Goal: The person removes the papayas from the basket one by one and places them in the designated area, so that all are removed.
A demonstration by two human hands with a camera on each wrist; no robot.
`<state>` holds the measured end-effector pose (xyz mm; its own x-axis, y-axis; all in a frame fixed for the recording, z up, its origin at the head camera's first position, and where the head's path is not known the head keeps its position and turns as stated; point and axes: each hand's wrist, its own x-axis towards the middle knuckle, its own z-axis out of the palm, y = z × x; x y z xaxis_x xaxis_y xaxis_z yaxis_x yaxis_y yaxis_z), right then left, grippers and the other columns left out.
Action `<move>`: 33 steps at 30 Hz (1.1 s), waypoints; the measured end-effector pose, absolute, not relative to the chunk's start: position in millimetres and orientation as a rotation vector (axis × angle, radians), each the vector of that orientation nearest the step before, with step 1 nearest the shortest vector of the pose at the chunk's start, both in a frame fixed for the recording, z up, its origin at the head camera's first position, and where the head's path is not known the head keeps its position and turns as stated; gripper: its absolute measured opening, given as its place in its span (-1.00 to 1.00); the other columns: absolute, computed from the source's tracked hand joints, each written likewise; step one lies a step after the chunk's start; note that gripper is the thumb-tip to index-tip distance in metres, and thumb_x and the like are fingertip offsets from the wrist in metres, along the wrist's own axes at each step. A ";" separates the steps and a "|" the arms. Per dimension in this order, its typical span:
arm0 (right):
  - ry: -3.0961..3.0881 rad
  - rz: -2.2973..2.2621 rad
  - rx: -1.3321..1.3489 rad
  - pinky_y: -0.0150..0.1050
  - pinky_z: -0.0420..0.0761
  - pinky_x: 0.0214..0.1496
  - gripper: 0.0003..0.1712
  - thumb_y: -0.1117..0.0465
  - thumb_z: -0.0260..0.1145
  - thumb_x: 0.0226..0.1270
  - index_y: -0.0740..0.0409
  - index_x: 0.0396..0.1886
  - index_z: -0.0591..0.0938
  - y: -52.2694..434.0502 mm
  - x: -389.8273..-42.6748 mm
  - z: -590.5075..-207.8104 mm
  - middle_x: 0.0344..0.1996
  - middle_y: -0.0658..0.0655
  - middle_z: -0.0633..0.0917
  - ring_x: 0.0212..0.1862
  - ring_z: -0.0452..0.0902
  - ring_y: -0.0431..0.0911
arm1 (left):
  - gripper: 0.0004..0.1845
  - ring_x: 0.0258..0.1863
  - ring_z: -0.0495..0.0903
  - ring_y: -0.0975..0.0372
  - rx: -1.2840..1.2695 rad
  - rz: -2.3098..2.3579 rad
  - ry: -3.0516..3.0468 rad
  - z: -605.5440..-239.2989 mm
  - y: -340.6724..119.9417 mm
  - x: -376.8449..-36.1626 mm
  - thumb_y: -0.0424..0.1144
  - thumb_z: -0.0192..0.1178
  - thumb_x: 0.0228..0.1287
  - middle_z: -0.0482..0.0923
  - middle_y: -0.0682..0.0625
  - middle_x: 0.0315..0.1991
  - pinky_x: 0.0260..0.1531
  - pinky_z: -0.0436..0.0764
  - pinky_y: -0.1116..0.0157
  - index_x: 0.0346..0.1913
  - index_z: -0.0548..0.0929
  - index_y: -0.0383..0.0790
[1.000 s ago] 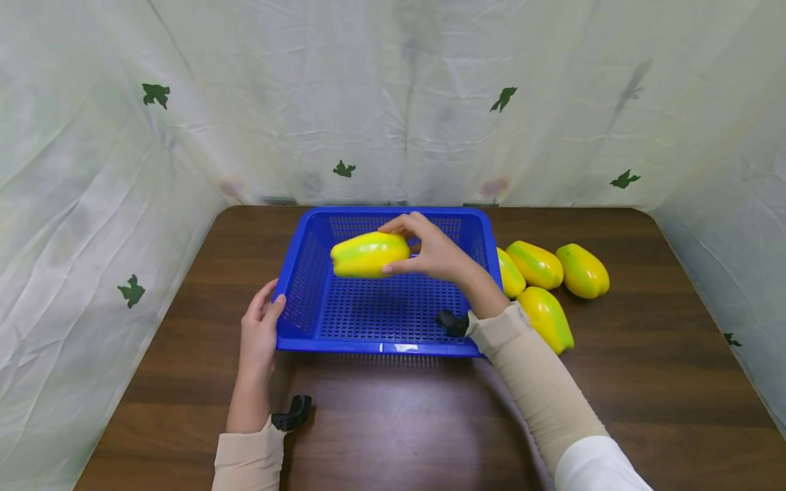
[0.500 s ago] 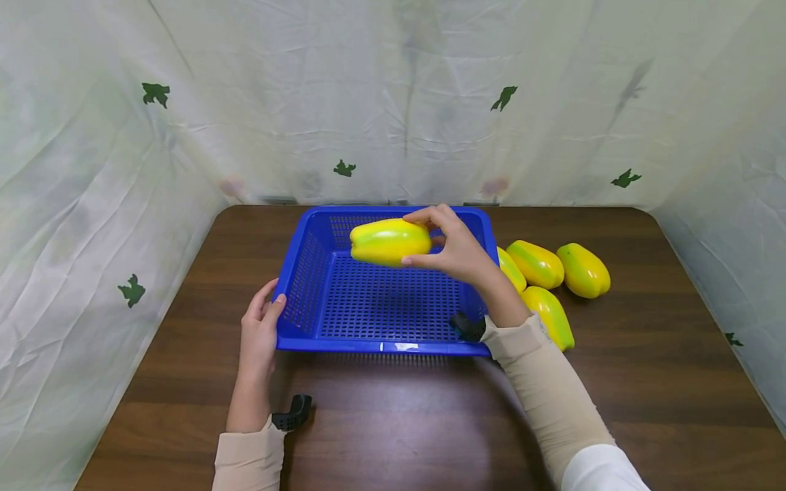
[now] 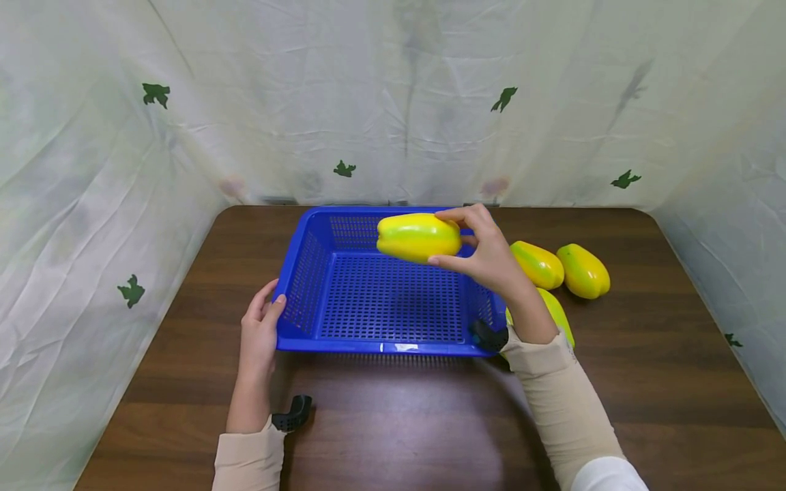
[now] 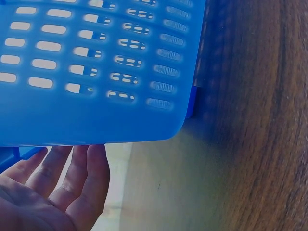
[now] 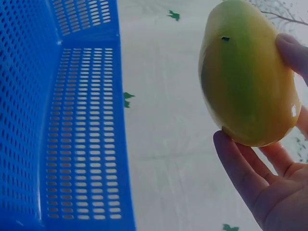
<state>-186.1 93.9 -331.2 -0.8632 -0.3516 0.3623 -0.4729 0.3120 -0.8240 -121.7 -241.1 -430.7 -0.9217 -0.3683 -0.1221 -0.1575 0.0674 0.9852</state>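
My right hand (image 3: 491,256) pinches a yellow-green papaya (image 3: 414,239) between thumb and fingers. It is held up over the back right part of a blue plastic basket (image 3: 393,348), lying sideways. In the right wrist view the papaya (image 5: 245,77) hangs clear of the basket's slotted wall (image 5: 86,125). At the basket's left side, my left hand (image 3: 259,327) grips the rim, thumb on top. From the left wrist view, fingers (image 4: 94,178) meet the edge of the basket (image 4: 91,118). No fruit shows on the basket's visible floor.
Right of the basket, more papayas (image 3: 586,271) lie on the brown wooden table (image 3: 663,382), one partly behind my right forearm. A pale cloth (image 3: 417,102) with green leaf-like patches hangs around the back and sides. Black camera mounts (image 3: 295,412) sit at both wrists.
My right hand has carried the papaya rightward and slightly back over the basket. The forearm now covers more of the papayas at right. My left hand and the basket have stayed put.
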 end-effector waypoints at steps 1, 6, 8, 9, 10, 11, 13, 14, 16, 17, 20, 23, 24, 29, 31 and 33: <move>-2.446 1.600 0.764 -0.05 0.44 -0.01 -0.37 0.33 0.44 -0.05 0.29 0.08 0.44 95.4 -182.6 -328.3 -0.12 0.21 0.32 -0.08 0.28 0.00 | -0.54 -0.36 0.50 0.25 0.540 -1.968 -2.172 -430.8 -241.2 -121.7 -0.08 -0.01 0.32 0.43 -0.09 -0.21 -0.44 0.52 0.38 0.26 0.33 -0.05; -2.411 1.601 0.721 -0.05 0.44 -0.01 -0.37 0.37 0.44 -0.07 0.30 0.07 0.44 105.3 -176.1 -328.1 -0.10 0.22 0.33 -0.08 0.28 -0.02 | -0.54 -0.37 0.50 0.25 0.535 -1.969 -2.167 -431.6 -241.2 -121.6 -0.08 -0.01 0.32 0.44 -0.09 -0.21 -0.45 0.51 0.39 0.26 0.33 -0.05; -2.397 1.589 0.709 -0.06 0.45 -0.01 -0.37 0.39 0.44 -0.08 0.31 0.07 0.44 109.5 -173.8 -328.8 -0.09 0.22 0.33 -0.07 0.29 -0.01 | -0.54 -0.37 0.50 0.26 0.535 -1.972 -2.163 -431.8 -241.2 -121.6 -0.09 -0.01 0.32 0.44 -0.09 -0.21 -0.46 0.51 0.40 0.26 0.33 -0.05; -2.393 1.580 0.703 -0.08 0.45 -0.01 -0.37 0.39 0.44 -0.08 0.31 0.07 0.44 111.8 -172.7 -329.3 -0.09 0.22 0.33 -0.07 0.29 -0.02 | -0.55 -0.37 0.50 0.26 0.536 -1.976 -2.158 -431.8 -241.2 -121.5 -0.09 -0.01 0.32 0.43 -0.09 -0.21 -0.46 0.51 0.40 0.26 0.33 -0.06; -2.387 1.571 0.696 -0.11 0.45 -0.01 -0.37 0.40 0.44 -0.09 0.31 0.06 0.44 114.1 -171.5 -329.8 -0.09 0.22 0.33 -0.07 0.30 -0.03 | -0.55 -0.37 0.50 0.26 0.536 -1.975 -2.159 -431.8 -241.2 -121.5 -0.09 -0.01 0.32 0.43 -0.09 -0.21 -0.46 0.51 0.40 0.26 0.33 -0.06; -2.381 1.562 0.691 -0.14 0.46 0.00 -0.36 0.41 0.44 -0.10 0.32 0.06 0.45 116.3 -170.3 -330.5 -0.09 0.22 0.32 -0.07 0.30 -0.03 | -0.55 -0.38 0.50 0.26 0.536 -1.974 -2.160 -431.9 -241.2 -121.5 -0.09 -0.01 0.32 0.43 -0.09 -0.21 -0.46 0.51 0.40 0.26 0.33 -0.05; -2.369 1.543 0.684 -0.22 0.47 -0.01 -0.36 0.43 0.44 -0.11 0.34 0.06 0.44 120.7 -167.6 -332.0 -0.10 0.23 0.32 -0.07 0.30 -0.04 | -0.55 -0.38 0.50 0.26 0.533 -1.972 -2.160 -431.8 -241.1 -121.4 -0.09 -0.01 0.32 0.43 -0.09 -0.21 -0.46 0.51 0.40 0.26 0.33 -0.06; -2.365 1.534 0.675 -0.26 0.47 -0.02 -0.36 0.43 0.44 -0.11 0.34 0.06 0.44 122.7 -166.1 -332.9 -0.10 0.22 0.32 -0.08 0.30 -0.05 | -0.55 -0.38 0.50 0.26 0.533 -1.972 -2.160 -431.8 -241.1 -121.4 -0.09 -0.01 0.32 0.43 -0.10 -0.21 -0.46 0.51 0.40 0.25 0.33 -0.06; -2.360 1.517 0.652 -0.34 0.47 -0.04 -0.36 0.44 0.44 -0.12 0.35 0.06 0.44 126.8 -162.7 -334.7 -0.10 0.22 0.32 -0.10 0.28 -0.09 | -0.55 -0.38 0.50 0.26 0.531 -1.968 -2.163 -431.8 -241.0 -121.5 -0.09 -0.01 0.32 0.44 -0.09 -0.21 -0.46 0.51 0.39 0.25 0.33 -0.06; -2.358 1.510 0.640 -0.36 0.47 -0.05 -0.36 0.45 0.44 -0.12 0.35 0.06 0.44 129.1 -161.2 -336.0 -0.10 0.22 0.32 -0.10 0.27 -0.10 | -0.55 -0.38 0.50 0.26 0.531 -1.968 -2.161 -431.8 -240.9 -121.5 -0.09 -0.01 0.32 0.44 -0.09 -0.21 -0.46 0.51 0.39 0.25 0.33 -0.06; -2.351 1.505 0.595 -0.37 0.45 -0.05 -0.34 0.45 0.44 -0.12 0.31 0.07 0.45 136.7 -158.8 -342.2 -0.09 0.19 0.33 -0.09 0.24 -0.12 | -0.55 -0.38 0.50 0.26 0.529 -1.966 -2.154 -431.9 -240.8 -121.7 -0.09 0.00 0.32 0.44 -0.09 -0.22 -0.46 0.51 0.40 0.25 0.34 -0.07; -2.343 1.501 0.549 -0.38 0.44 -0.04 -0.32 0.44 0.45 -0.14 0.26 0.09 0.45 146.7 -160.7 -353.0 -0.08 0.16 0.32 -0.05 0.24 -0.12 | -0.55 -0.39 0.50 0.27 0.529 -1.971 -2.138 -432.1 -240.7 -121.8 -0.10 0.01 0.32 0.44 -0.08 -0.23 -0.46 0.51 0.40 0.24 0.35 -0.08; -2.338 1.501 0.530 -0.39 0.43 -0.03 -0.31 0.43 0.46 -0.15 0.24 0.09 0.45 150.0 -161.3 -356.9 -0.07 0.15 0.32 -0.04 0.24 -0.12 | -0.55 -0.39 0.50 0.27 0.526 -1.973 -2.134 -432.2 -240.7 -121.9 -0.11 0.01 0.32 0.44 -0.09 -0.24 -0.46 0.51 0.41 0.24 0.35 -0.09; -2.309 1.469 0.431 -0.43 0.43 -0.05 -0.27 0.42 0.48 -0.17 0.17 0.11 0.44 165.9 -158.7 -370.8 -0.07 0.11 0.33 -0.02 0.24 -0.15 | -0.55 -0.40 0.51 0.27 0.517 -1.974 -2.133 -432.7 -240.8 -122.1 -0.12 0.01 0.32 0.45 -0.08 -0.24 -0.46 0.51 0.40 0.24 0.35 -0.10; -2.288 1.459 0.392 -0.44 0.43 -0.06 -0.27 0.43 0.48 -0.18 0.17 0.11 0.45 171.2 -155.7 -375.1 -0.08 0.10 0.33 -0.03 0.24 -0.15 | -0.56 -0.41 0.51 0.27 0.516 -1.980 -2.126 -432.7 -240.7 -122.2 -0.12 0.01 0.32 0.46 -0.08 -0.25 -0.47 0.52 0.40 0.24 0.35 -0.09; -2.265 1.450 0.350 -0.47 0.43 -0.07 -0.27 0.44 0.47 -0.18 0.18 0.10 0.45 175.9 -152.6 -380.4 -0.10 0.07 0.34 -0.04 0.26 -0.16 | -0.56 -0.42 0.51 0.27 0.519 -1.985 -2.113 -432.8 -240.7 -122.4 -0.13 0.02 0.31 0.46 -0.08 -0.26 -0.48 0.52 0.40 0.23 0.36 -0.09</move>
